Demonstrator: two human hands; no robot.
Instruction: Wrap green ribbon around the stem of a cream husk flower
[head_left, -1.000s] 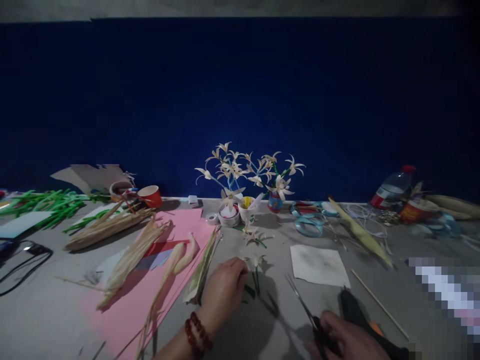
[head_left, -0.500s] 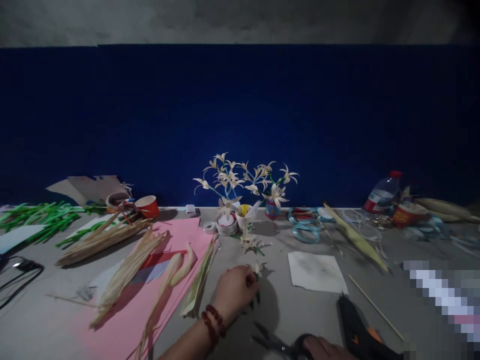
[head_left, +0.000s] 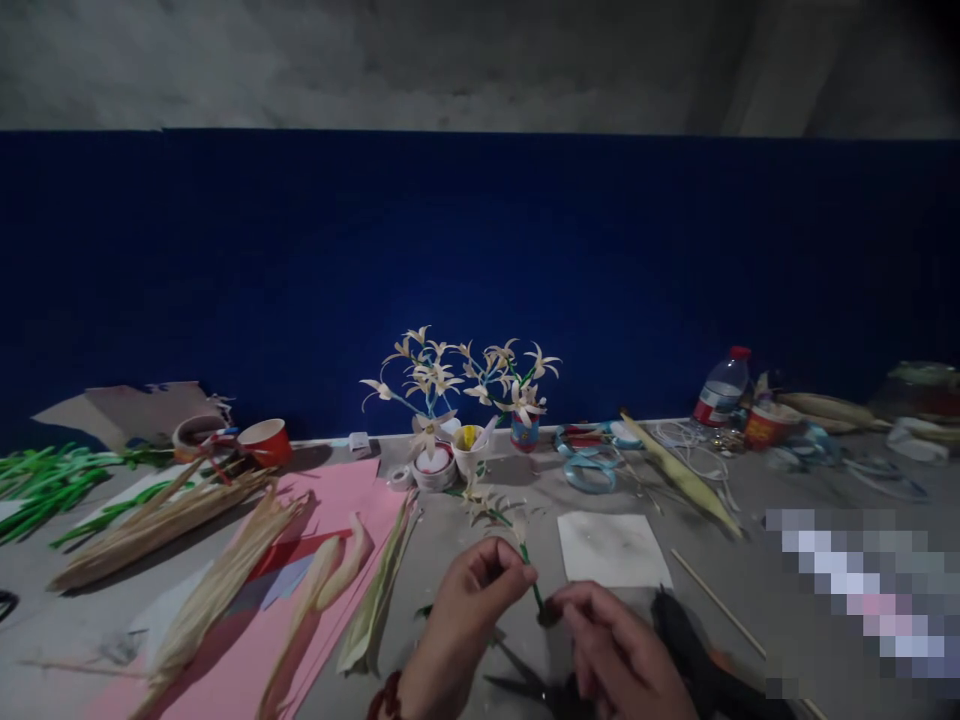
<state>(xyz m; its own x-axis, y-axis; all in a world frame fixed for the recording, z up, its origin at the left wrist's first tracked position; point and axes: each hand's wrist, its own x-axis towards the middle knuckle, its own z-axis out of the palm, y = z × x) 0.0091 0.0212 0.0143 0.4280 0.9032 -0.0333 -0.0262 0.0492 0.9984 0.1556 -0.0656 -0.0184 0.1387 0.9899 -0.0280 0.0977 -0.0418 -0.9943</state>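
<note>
My left hand (head_left: 480, 600), a beaded bracelet at its wrist, pinches the green stem of a small pale handmade flower (head_left: 531, 570) between thumb and fingertips. The bloom is at the stem's upper end, over the table. My right hand (head_left: 615, 645) has its fingers curled in, thumb and fingertips closed at the stem's lower end. Below the hands lie dark scissors (head_left: 521, 680), their handles partly hidden by my right hand. Another pale flower (head_left: 480, 505) lies just beyond my left hand. A black glue gun (head_left: 694, 650) rests right of my right hand.
Finished flowers (head_left: 431, 375) stand in small pots at the back. Left are pink paper (head_left: 349, 490), dried husks (head_left: 225, 580) and green stems (head_left: 45, 480). Right are a white square sheet (head_left: 611, 550), a thin stick (head_left: 716, 600), blue ribbon (head_left: 589, 475) and a bottle (head_left: 721, 390).
My right hand has let go of the scissors and moved up to the stem's lower end. The flower is now raised between both hands. The camera view has shifted somewhat.
</note>
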